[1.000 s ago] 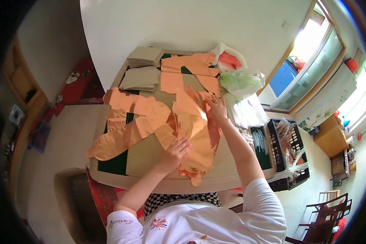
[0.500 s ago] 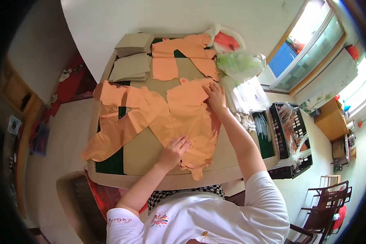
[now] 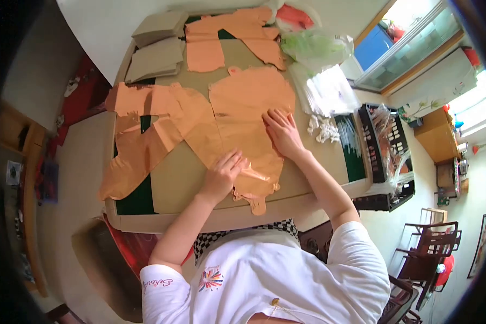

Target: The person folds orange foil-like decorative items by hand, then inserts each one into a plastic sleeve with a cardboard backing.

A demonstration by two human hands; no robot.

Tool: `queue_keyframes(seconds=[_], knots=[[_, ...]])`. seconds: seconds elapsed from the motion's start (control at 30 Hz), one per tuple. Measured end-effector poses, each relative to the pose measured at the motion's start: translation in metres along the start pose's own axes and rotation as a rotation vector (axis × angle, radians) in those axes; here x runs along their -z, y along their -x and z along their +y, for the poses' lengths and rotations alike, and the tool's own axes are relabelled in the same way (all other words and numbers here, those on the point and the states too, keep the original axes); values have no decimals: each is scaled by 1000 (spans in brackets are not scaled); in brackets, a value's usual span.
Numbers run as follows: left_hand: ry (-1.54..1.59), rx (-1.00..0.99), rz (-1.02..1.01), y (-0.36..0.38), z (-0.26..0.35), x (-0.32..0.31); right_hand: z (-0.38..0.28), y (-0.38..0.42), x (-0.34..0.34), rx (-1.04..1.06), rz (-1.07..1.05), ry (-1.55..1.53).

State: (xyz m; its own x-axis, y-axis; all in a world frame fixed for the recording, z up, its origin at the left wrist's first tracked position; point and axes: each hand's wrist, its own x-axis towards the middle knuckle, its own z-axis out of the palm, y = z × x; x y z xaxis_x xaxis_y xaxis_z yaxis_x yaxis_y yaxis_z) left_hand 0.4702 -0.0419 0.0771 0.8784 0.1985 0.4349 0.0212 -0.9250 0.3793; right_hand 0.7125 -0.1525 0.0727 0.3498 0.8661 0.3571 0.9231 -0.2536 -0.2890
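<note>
A flat, shiny copper-orange foil balloon (image 3: pixel 254 105) lies spread on the table in front of me, with a small tab at its lower end. My left hand (image 3: pixel 221 175) rests on its lower left part, fingers stretched out, beside a glossy raised crease in the foil. On its right side my right hand (image 3: pixel 285 135) lies flat with the fingers extended. To the left, a second piece of the same foil (image 3: pixel 146 140) with a cut-out gap reaches toward the table's left edge. Another orange foil shape (image 3: pixel 205 54) lies at the back.
Two stacks of grey-brown card (image 3: pixel 155 59) stand at the back left. Along the right are a green-white plastic bag (image 3: pixel 321 48), clear plastic sleeves (image 3: pixel 332 92), white tangled bits (image 3: pixel 324 129) and thin white sticks (image 3: pixel 349 137). A black crate (image 3: pixel 375 156) adjoins the table's right edge.
My right hand has slid from the balloon's upper right edge down its right side, nearer to me. The left hand stays low on the foil, where a glossy crease now shows. The view has shifted.
</note>
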Motion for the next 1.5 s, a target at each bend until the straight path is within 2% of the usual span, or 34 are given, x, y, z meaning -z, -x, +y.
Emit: queue_keyframes(seconds=[0.33,0.43,0.53,0.63,0.73,0.77,1.03,1.13,1.23,1.5], knots=[[19,-28,10,0,-3,0,1,2,-2,-12,49,38],[116,5,110,0,-3,2,1,3,-3,-23,54,38],[118,146,149,-10,-8,21,2,4,-3,-16,44,45],[162,173,177,-42,5,29,0,2,-3,-39,36,24],[-88,106,112,-64,2,-5,1,3,-2,-44,14,36],[-115,141,9,-64,-4,-18,1,3,-2,-41,14,39],[-188,232,-119,-60,-5,-35,0,3,1,-21,24,59],[-196,237,-118,-60,-4,-33,7,1,1,-121,251,-256],[-192,232,-107,-60,-5,-35,10,3,5,-330,290,-98],[-170,227,-67,-60,-4,-35,12,2,4,-365,232,-69]])
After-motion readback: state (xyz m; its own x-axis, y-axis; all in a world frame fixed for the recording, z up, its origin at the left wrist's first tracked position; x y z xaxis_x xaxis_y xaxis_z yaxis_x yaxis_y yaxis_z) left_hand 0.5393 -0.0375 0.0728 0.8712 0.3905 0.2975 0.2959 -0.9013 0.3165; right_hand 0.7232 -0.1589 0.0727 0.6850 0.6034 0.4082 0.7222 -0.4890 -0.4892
